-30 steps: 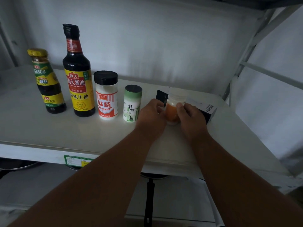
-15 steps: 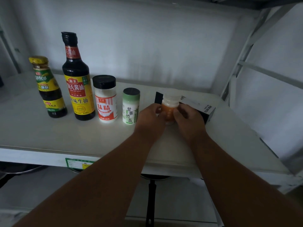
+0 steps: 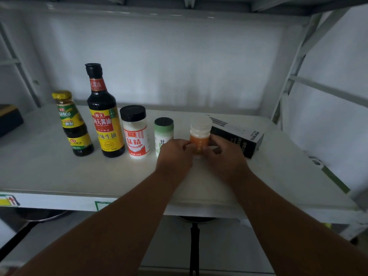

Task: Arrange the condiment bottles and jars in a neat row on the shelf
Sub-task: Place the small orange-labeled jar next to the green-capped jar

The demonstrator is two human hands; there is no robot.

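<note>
Orange jar (image 3: 199, 136) stands upright on the shelf (image 3: 59, 176), at the right end of the row beside the green shaker (image 3: 163, 134), pinched between the left hand (image 3: 175, 154) and right hand (image 3: 223, 154).

A small clear plastic jar of orange powder with a white screw cap (image 3: 200, 136) stands upright on the white metal shelf (image 3: 59, 172), held between the left grip (image 3: 175, 154) and the right grip (image 3: 225, 154). Left of the left grip stand, upright in a row, a green-capped white shaker (image 3: 163, 132), a black-capped white jar (image 3: 135, 134), a tall dark soy-sauce bottle (image 3: 103, 120) and a short yellow-capped dark bottle (image 3: 72, 124).
</note>
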